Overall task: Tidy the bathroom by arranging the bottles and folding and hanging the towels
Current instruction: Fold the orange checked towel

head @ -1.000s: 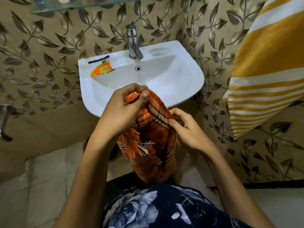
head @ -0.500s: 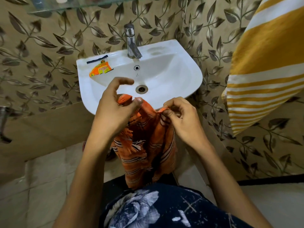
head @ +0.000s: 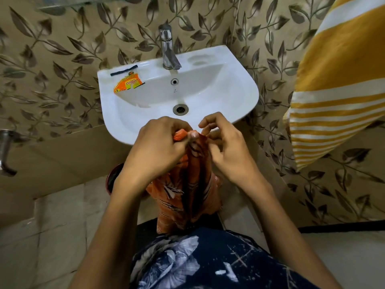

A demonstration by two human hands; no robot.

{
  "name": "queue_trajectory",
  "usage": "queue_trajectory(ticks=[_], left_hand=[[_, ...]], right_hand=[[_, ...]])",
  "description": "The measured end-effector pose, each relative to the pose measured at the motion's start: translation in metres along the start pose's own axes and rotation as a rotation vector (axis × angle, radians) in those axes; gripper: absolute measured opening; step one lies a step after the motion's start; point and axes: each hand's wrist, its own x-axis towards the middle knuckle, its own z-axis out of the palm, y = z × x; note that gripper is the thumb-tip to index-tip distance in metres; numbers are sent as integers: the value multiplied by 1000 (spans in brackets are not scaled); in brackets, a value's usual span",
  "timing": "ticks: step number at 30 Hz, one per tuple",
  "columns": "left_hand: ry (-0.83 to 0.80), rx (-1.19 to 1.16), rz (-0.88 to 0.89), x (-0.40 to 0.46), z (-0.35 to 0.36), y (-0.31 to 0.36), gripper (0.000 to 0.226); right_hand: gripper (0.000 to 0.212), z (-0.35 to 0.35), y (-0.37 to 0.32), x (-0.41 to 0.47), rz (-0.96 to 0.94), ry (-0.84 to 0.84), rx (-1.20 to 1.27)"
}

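Orange towel [head: 187,190]: striped in dark lines, bunched lengthwise, hanging from the hands in front of the basin down to the person's dark floral garment [head: 208,261]
Left hand [head: 160,147]: grip clenched on the towel's top corner, thumb pressed over the gathered edge
Right hand [head: 227,149]: fingers curled and loosely spread just beside the towel's upper edge; whether they pinch the cloth cannot be told
Sink [head: 239,97]: white, wall-mounted, directly beyond the hands, drain visible in the bowl
Tap [head: 167,49]: chrome, upright at the rear centre of the sink
Sachet [head: 128,83]: orange and yellow, lying on the sink's rear left ledge, a thin dark strip just behind it
Yellow towel [head: 337,80]: yellow with white stripes, hanging at the right against the wall, well apart from the hands
Wall [head: 62,59]: beige tiles with a brown leaf pattern
Floor [head: 52,226]: pale tiles below the sink
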Motion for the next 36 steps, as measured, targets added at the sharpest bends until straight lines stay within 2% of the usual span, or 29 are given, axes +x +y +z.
queue_trajectory(ticks=[3,6,8,10,17,21,24,26,29,31,34,36], left_hand=[[89,-155,53,-4,-17,6,19],[166,-245,78,-7,-30,10,20],[188,-237,72,-7,-30,10,21],[185,-223,58,-6,-26,10,21],[198,-231,38,0,-21,7,20],[259,-275,49,0,-21,9,17],[367,-330,36,1,-21,7,19],[454,-365,-11,4,-20,4,22],[509,-381,-126,8,-16,-1,16],[458,-399,-186,9,-13,-5,11],[212,-361,-115,7,-13,-7,41],[37,-268,-19,6,-11,-3,47]], right_hand=[[37,-6,13,-5,152,-19,-31],[29,-6,9,-8,259,-81,152],[25,-6,-1,-7,233,-73,327],[22,-7,-11,-4,144,-66,366],[5,6,-13,5,22,45,55],[7,12,6,3,97,169,-135],[13,14,18,1,202,224,-244],[13,10,23,2,289,206,-293],[21,-1,24,5,326,39,-238],[11,-6,18,6,282,-75,-135],[28,-10,3,7,207,-110,47],[33,-12,-7,9,191,-111,150]])
